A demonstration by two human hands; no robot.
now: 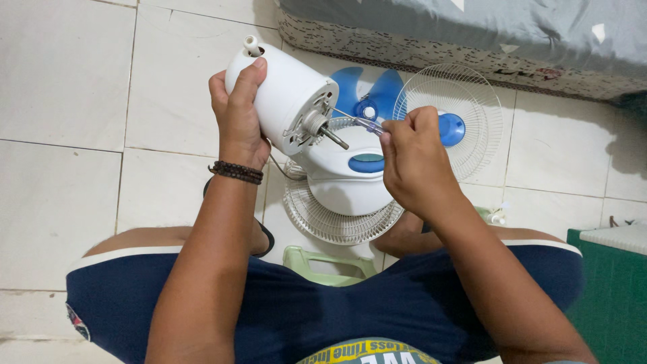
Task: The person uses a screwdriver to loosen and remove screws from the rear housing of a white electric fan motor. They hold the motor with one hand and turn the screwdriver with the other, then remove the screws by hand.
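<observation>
White fan motor housing [280, 94] gripped by the left hand [237, 114], thin screwdriver [360, 121] pinched in the right hand [412, 158] beside the housing's shaft [331, 137], wire grilles [465, 108] and blue blades [374, 91] behind the housing on the tiled floor [60, 101]

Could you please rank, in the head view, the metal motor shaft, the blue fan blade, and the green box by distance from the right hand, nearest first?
From the right hand:
1. Metal motor shaft, just to its left, on the white motor housing.
2. Blue fan blade, on the floor above it.
3. Green box, far off at the lower right edge.
</observation>
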